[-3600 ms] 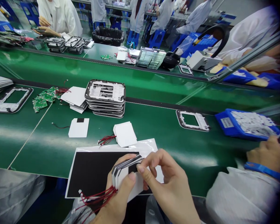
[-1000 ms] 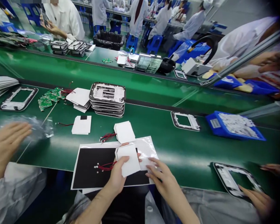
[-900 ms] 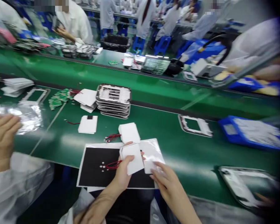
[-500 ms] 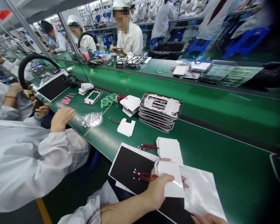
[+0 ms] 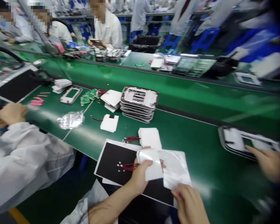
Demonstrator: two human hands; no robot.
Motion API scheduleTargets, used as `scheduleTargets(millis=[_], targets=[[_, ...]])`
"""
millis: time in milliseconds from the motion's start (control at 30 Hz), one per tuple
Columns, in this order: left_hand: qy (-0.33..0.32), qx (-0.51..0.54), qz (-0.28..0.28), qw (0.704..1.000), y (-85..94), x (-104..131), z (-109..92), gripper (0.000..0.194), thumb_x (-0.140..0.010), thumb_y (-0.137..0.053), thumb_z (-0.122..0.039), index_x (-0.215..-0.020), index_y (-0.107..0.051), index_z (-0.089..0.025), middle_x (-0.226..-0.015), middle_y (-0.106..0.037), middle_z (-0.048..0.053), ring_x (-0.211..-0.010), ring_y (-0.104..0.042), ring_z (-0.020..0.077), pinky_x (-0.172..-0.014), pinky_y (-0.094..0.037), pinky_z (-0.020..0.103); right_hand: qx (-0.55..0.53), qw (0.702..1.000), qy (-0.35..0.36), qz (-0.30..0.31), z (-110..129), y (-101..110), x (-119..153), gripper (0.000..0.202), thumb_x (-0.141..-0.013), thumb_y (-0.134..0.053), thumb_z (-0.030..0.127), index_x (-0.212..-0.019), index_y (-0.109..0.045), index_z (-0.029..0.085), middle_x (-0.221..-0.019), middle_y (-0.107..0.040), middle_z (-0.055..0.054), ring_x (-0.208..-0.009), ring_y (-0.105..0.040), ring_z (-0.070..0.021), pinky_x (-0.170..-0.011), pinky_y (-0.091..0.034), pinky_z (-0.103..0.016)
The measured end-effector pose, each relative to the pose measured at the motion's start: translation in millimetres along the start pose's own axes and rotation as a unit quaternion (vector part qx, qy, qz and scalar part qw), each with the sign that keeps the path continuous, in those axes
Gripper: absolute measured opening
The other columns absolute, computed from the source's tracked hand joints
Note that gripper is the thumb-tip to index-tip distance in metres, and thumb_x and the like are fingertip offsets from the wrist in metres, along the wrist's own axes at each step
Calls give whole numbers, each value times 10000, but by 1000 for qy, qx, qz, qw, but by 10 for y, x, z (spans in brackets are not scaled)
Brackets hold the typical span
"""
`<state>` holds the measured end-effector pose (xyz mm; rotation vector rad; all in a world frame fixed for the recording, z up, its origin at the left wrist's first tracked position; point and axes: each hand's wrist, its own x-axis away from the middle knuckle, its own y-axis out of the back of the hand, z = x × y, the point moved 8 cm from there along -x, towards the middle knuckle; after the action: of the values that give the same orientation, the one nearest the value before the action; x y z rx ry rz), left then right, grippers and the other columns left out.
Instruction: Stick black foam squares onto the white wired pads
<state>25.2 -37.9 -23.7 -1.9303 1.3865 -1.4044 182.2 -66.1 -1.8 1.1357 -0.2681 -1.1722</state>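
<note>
My left hand point(image 5: 140, 179) grips a small stack of flat white panels point(image 5: 154, 169), thumb on top. Red wires point(image 5: 129, 167) with small white plugs trail from the stack to the left. At the lower edge of a glossy whitish sheet point(image 5: 177, 165), my right hand point(image 5: 189, 199) has its fingers pinched on the corner. The sheet's left side is partly covered by the held panels. Under both hands lies a black sheet with a white border point(image 5: 121, 157). Just beyond, another stack of white panels point(image 5: 150, 137) with red wires rests on the green table.
Stacked device frames point(image 5: 140, 104) stand farther back, beside white panels point(image 5: 110, 98) and green circuit boards point(image 5: 88, 96). A clear plastic bag point(image 5: 71, 119) lies left. Another person's hand point(image 5: 269, 161) touches frames point(image 5: 233, 140) at right; a co-worker's sleeve point(image 5: 30, 143) is at left.
The view has swung to the right, bringing another person's hand and frames into sight. More of my right hand shows at the sheet's corner. My left hand still holds the panels.
</note>
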Motion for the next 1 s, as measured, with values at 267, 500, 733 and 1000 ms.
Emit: scheduleTargets(millis=[267, 500, 733, 1000], targets=[[22, -40, 4, 999, -11, 47, -34, 742, -743, -624, -161, -1434, -353, -156, -879, -765, 87, -874, -720, 278, -914, -487, 453, -89, 989, -113, -37, 79, 163, 70, 201, -910, -439, 101, -790, -543, 225, -861, -605, -53, -829, -589, -218, -738, -492, -372], [76, -82, 65, 992, -134, 135, -35, 630, -796, -581, -211, -1398, -409, -147, -895, -756, 100, -797, -722, 279, -900, -498, 505, -264, 914, -282, -121, -208, 525, 14, 128, -884, -621, 297, -789, -590, 215, -878, -643, -57, -868, -646, -212, -727, -541, -311], [117, -95, 113, 982, -301, 499, -125, 695, -702, -682, -317, -1355, -494, -171, -1000, -737, 124, -853, -714, 331, -849, -534, 504, -416, 872, -251, -54, 320, 653, -632, 68, -816, -713, 244, -758, -678, 245, -776, -631, -25, -742, -621, -170, -636, -541, -250], [55, -128, 71, 988, -277, 655, -298, 534, -676, -766, -431, -1149, -666, -205, -1023, -724, 89, -975, -671, 330, -831, -543, 414, -449, 859, -244, -34, 710, 619, -847, 631, -883, -643, 219, -1376, -307, 423, -713, -632, 55, -602, -571, -155, -518, -538, -273]])
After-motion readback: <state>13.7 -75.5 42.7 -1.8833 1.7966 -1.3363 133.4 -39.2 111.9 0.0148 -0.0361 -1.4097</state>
